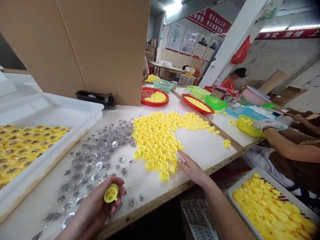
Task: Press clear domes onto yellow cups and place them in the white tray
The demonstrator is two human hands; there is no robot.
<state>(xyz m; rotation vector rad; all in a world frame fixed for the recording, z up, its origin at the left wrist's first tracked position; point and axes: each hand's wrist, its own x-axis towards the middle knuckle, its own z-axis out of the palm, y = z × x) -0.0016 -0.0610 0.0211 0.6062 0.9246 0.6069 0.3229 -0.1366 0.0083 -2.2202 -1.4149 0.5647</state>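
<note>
Workroom: red banners point(215, 25) with white lettering hang above posters point(175, 36) on the far wall; bright ceiling lights show overhead.
Table: your white table point(197, 145) has a wooden edge, with a large cardboard sheet point(105, 46) upright at the back left.
Left hand: your left hand point(96, 201) is gripping 1 yellow cup point(111, 194) in curled fingers, its hollow side up, above the near edge of the table.
Right hand: your right hand point(191, 167) has its fingers spread at the near right edge of the pile; whether the fingertips touch a cup, you cannot be told from this angle.
Yellow pile: loose yellow cups point(156, 136) cover the middle of the table and trail off to the right.
Clear domes: see-through domes point(102, 146) lie scattered left of the pile, some near your left hand.
White tray: a white tray point(91, 111) at your far left holds rows of yellow pieces with dark centres; a black tape dispenser point(96, 99) sits behind its corner.
Red trays: 2 red trays point(153, 103) behind the pile contain yellow pieces.
Crate: below the table edge, at your right, a crate point(246, 218) is filled with yellow pieces.
Co-worker: a gloved hand point(266, 124) is at a yellow-green basin point(250, 132) on your right.
</note>
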